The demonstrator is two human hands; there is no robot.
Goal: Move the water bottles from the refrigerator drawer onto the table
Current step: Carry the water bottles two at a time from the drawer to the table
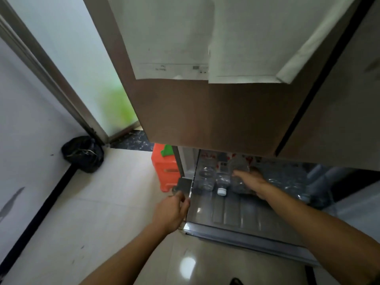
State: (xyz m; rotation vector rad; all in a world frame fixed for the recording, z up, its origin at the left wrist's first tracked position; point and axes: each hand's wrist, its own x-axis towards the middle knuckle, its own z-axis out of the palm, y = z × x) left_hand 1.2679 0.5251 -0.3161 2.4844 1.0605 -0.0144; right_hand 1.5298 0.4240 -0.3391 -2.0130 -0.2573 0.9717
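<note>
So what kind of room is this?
Probably a home kitchen: a tall brown refrigerator with its bottom drawer open, clear plastic water bottles lying inside, and a glossy pale tiled floor.

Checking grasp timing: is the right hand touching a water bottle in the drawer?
Touching. The head view shows the right hand laid over a clear water bottle lying in the drawer, fingers on it.

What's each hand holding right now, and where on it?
The right hand grips a water bottle around its body, inside the drawer. The left hand holds the drawer's left edge.
</note>
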